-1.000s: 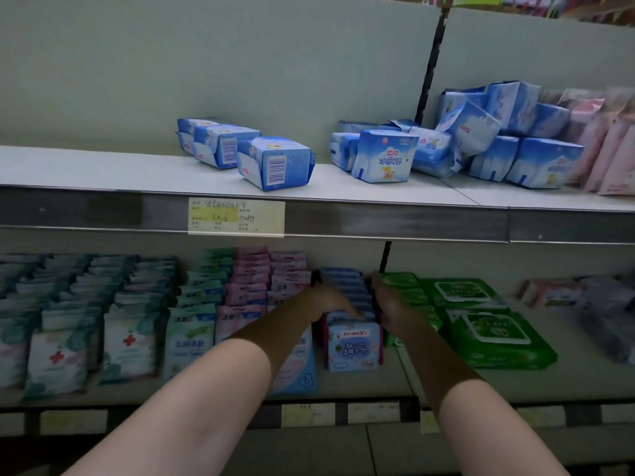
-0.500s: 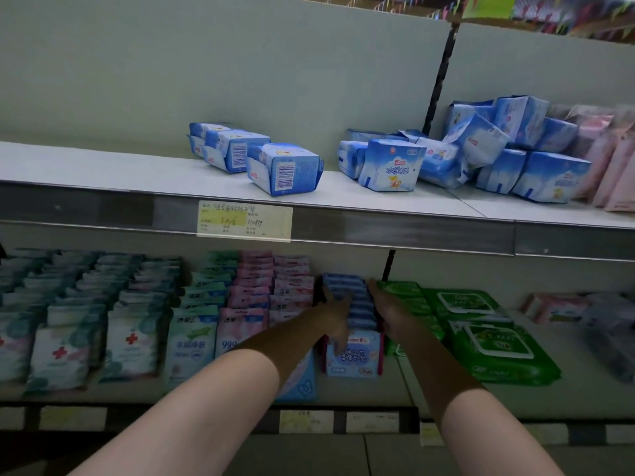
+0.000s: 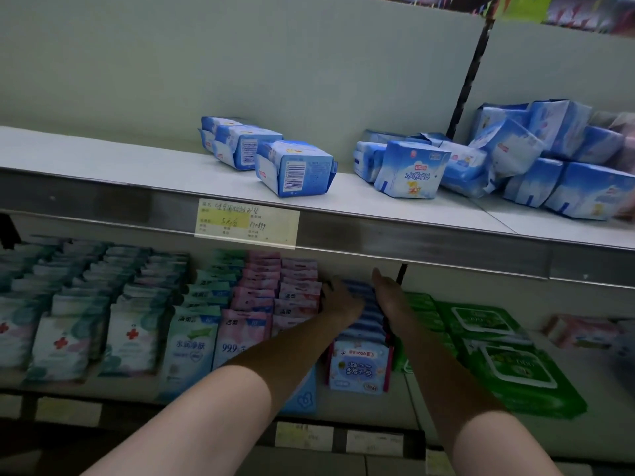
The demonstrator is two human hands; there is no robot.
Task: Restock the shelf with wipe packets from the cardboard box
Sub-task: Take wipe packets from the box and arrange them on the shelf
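Head view: left hand and right hand, fingers straight, press both sides of the row of small blue plastic wipe packets on the lower metal shelf. Uneven pressing could tip the front packet off the edge.

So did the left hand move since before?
Yes. The left hand slid deeper along the blue packet row, away from the front packet it was near before, and its fingers now lie straighter.
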